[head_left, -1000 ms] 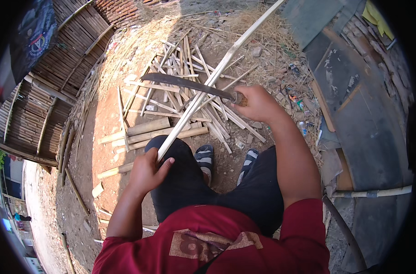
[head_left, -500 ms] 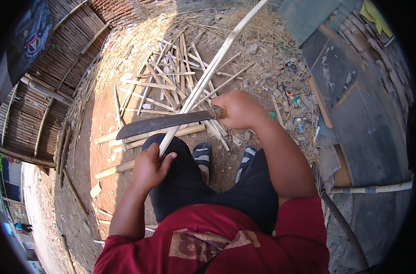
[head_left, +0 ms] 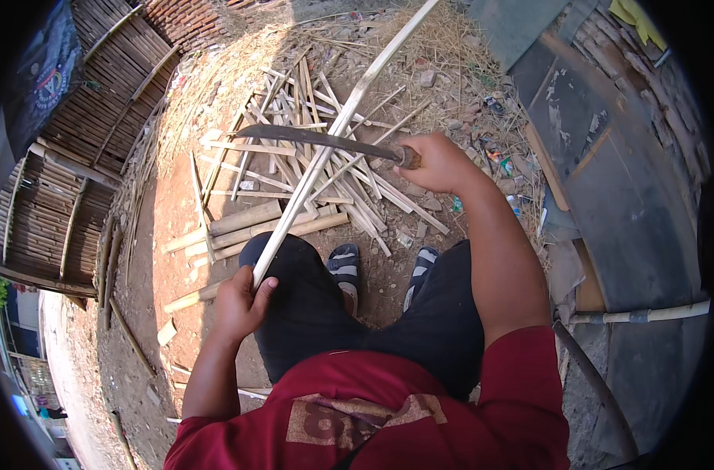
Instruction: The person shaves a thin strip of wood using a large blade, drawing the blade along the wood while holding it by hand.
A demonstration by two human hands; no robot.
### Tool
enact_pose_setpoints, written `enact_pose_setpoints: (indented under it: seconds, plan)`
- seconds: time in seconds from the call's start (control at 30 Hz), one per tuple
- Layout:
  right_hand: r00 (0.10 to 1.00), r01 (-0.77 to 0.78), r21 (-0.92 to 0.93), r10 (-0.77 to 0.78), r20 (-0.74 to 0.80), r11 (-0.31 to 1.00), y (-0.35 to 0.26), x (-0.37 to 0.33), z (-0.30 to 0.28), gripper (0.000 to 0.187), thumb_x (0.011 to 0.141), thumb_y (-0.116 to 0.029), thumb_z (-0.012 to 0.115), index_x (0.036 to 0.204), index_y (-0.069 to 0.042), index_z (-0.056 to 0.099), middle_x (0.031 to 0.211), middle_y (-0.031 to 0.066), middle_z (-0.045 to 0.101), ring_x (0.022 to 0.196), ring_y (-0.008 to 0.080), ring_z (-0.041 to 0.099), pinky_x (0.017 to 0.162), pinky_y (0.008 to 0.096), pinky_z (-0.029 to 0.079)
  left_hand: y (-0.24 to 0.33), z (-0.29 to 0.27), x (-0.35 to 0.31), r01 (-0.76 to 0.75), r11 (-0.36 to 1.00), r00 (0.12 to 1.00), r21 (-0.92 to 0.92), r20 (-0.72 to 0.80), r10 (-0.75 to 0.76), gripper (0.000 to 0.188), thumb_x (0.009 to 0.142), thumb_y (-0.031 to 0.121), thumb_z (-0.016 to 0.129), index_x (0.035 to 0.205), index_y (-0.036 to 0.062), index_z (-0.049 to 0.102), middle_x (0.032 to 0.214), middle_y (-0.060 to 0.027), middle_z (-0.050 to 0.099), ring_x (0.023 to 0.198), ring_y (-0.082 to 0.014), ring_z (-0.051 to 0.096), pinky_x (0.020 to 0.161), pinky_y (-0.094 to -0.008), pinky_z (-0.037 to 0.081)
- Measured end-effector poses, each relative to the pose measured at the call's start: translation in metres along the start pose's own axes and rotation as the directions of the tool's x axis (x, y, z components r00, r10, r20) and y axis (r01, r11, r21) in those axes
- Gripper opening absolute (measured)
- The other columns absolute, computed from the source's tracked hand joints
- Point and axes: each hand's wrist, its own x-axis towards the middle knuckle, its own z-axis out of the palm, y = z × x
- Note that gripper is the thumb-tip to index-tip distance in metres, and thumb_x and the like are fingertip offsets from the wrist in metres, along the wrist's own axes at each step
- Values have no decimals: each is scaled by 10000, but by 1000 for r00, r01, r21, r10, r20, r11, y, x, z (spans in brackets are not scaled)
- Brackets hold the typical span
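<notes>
A long pale bamboo strip slants up and away to the right from above my left thigh. My left hand is closed round its near end, thumb along the side. In my right hand is the wooden handle of a machete. Its dark, broad blade points left and crosses the strip about midway; whether the edge touches or bites into the strip I cannot tell. Beyond and beneath lies a pile of split bamboo strips on the ground.
Thick bamboo poles lie left of my knees. A slatted bamboo wall stands at the far left. Dark boards lean on the right beside a pole. Dry straw and litter cover the ground at the far right.
The machete has moved farther away along the strip, up from near my left hand. My left hand has drawn slightly back and left with the strip's near end.
</notes>
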Motion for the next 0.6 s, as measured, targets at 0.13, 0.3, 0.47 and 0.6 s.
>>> enact_pose_setpoints:
  seconds: [0.13, 0.3, 0.47, 0.6]
  plan:
    - [986, 72, 88, -58, -154, 993, 19, 3, 10, 436, 820, -250, 781, 1172, -12, 685, 852, 220, 697, 759, 364, 688, 723, 421, 527, -38, -1, -30, 28, 999, 999, -23, -29, -28, 453, 986, 393, 628, 795, -3, 519, 596, -203, 531, 535, -398, 553, 508, -440, 403]
    - [951, 289, -201, -257, 171, 936, -28, 0, 30, 444, 802, -292, 787, 1165, -52, 697, 879, 239, 692, 822, 399, 684, 743, 438, 532, -73, 4, -96, 72, 991, 993, -110, 101, -61, 449, 1018, 365, 570, 753, 10, 495, 573, -194, 515, 506, -387, 540, 493, -434, 391]
    - [991, 136, 3, -136, 20, 991, -1, 8, 42, 405, 759, -308, 806, 1076, -74, 713, 887, 220, 694, 875, 421, 674, 758, 470, 531, -102, 17, -164, 172, 960, 963, -219, 241, -118, 453, 1028, 351, 543, 727, 19, 473, 550, -166, 509, 489, -344, 549, 490, -419, 403]
    - [944, 253, -125, -216, 248, 959, -12, 7, 52, 382, 758, -296, 803, 1059, -81, 708, 935, 214, 701, 902, 421, 670, 778, 475, 529, -108, 23, -183, 180, 958, 963, -223, 240, -124, 444, 1031, 338, 533, 732, 16, 471, 548, -168, 518, 485, -348, 553, 484, -422, 406]
